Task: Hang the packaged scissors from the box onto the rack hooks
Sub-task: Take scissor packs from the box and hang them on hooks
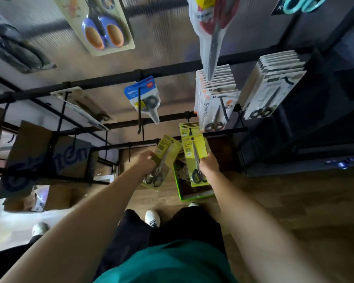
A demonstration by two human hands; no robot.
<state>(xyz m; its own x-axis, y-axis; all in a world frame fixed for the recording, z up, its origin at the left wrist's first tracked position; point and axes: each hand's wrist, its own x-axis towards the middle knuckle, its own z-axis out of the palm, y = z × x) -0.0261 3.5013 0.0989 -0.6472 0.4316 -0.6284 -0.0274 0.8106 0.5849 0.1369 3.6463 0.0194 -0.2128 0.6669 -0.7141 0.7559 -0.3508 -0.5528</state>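
Several cardboard boxes point(31, 152) beside wooden floor point(294, 201)

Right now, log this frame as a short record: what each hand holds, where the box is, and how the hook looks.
left hand: left hand grips a yellow-green carded scissors pack, tilted
right hand: right hand grips a second yellow-green scissors pack, upright
box: green cardboard box on the wooden floor below the hands
hook: green packs already hanging just above the right-hand pack
hung yet: cannot tell
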